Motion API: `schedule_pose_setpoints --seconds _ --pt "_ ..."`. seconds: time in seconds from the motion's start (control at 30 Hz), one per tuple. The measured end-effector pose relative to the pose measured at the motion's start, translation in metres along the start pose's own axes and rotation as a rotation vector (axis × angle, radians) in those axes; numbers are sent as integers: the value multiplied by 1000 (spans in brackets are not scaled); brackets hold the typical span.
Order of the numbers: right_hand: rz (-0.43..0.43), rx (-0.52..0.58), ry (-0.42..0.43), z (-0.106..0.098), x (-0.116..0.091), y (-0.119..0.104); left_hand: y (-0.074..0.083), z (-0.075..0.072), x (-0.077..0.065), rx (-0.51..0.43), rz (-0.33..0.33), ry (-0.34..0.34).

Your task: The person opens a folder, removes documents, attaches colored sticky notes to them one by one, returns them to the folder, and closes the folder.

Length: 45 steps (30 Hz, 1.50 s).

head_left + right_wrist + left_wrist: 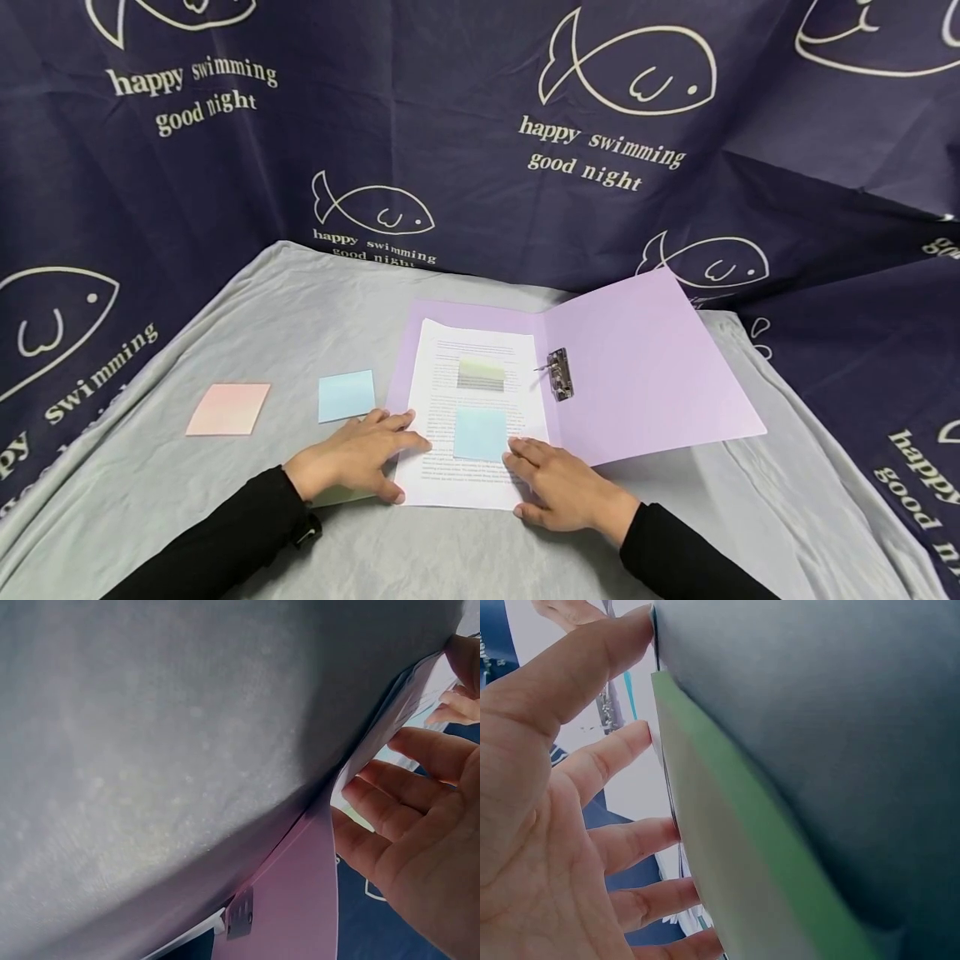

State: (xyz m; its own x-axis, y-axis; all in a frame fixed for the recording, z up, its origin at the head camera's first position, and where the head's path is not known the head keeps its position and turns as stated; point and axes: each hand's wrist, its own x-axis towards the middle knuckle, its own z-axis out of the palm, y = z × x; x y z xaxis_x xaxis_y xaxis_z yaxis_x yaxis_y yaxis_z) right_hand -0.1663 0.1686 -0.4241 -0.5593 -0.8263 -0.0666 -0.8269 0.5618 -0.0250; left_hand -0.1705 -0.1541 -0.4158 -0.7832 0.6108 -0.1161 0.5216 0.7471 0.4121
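Papers (450, 490) lying on left half of open purple folder (652, 367)

Your left hand (358, 455) is resting at the papers' left edge, fingers spread, gripping nothing. Your right hand (564, 488) is touching their lower right side, fingers loosely extended, nothing grasped. A yellow-green note (482, 372) and, below it, a blue note (480, 433) are lying on the top page. A blue pad (346, 396) and pink pad (228, 409) are sitting left of the folder.
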Motion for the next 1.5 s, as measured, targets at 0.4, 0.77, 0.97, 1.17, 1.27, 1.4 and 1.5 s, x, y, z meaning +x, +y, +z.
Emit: schedule_pose_setpoints --seconds 0.4,0.77,0.97,1.17,1.27,1.4,1.5 --pt "11 39 10 0 -2 0 0 1 -1 -11 7 1" --pt "35 80 110 4 -19 5 -2 1 0 -10 27 10" --pt "45 67 145 2 -37 3 -7 -2 -1 -8 49 10" --pt "53 55 136 5 -49 -2 -10 -2 -4 -13 53 19" --pt "48 45 146 7 -52 -5 -9 -1 -5 -22 53 23" --pt "49 28 161 9 -55 -8 -6 0 -4 -16 50 37" --pt "45 21 183 10 -58 -13 -4 3 -3 10 49 54"
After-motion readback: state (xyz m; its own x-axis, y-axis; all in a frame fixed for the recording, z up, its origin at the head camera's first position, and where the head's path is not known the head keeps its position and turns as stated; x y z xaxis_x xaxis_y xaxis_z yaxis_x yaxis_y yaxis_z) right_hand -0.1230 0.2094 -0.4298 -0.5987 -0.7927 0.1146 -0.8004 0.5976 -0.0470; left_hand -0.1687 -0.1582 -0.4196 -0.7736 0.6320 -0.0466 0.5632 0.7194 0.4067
